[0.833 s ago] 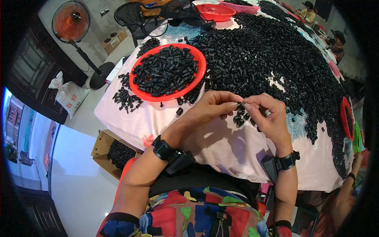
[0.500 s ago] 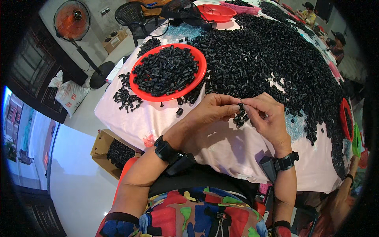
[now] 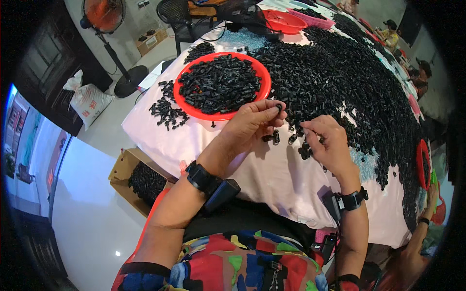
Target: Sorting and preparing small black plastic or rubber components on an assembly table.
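Note:
My left hand (image 3: 255, 120) pinches a small black plastic part (image 3: 278, 106) between thumb and forefinger, just past the near right rim of the red basin (image 3: 266, 94). That basin is heaped with small black plastic pieces (image 3: 218, 85). My right hand (image 3: 330, 140) is a little way to the right, its fingers curled together; what they hold, if anything, is too small to make out. Several loose black parts (image 3: 305, 152) lie on the pale pink cloth (image 3: 272, 177) beneath and between the hands.
A huge pile of black parts (image 3: 340, 72) covers the table beyond my hands. A cardboard box (image 3: 127, 167) of black pieces stands at lower left, and a floor fan (image 3: 104, 17) at far left. Another person's arm (image 3: 422, 233) reaches in at right; more people sit far right.
My hands were together at one black part; now they are apart. The left has drawn back with a part in its fingers. The whole view has shifted slightly.

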Motion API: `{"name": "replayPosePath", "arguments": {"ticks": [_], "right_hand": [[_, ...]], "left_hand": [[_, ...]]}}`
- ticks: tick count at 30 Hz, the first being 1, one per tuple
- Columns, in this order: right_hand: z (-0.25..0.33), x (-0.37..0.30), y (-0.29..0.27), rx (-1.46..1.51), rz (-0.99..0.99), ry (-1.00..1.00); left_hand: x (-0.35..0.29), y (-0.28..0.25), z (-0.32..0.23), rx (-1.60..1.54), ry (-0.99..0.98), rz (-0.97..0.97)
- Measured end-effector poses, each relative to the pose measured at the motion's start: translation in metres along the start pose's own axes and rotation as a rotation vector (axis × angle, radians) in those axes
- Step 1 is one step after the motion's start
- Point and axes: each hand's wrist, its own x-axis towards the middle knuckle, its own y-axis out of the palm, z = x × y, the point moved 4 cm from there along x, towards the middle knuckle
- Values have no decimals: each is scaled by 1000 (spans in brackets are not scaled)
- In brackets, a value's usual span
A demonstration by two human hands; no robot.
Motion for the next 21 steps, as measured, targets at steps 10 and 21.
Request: {"name": "replayPosePath", "arguments": {"ticks": [10, 21], "right_hand": [[4, 21, 37, -245, 198, 74], [4, 17, 14, 166, 31, 201]], "left_hand": [[-4, -13, -1, 117, -32, -8], [-4, -1, 3, 211, -75, 73]]}}
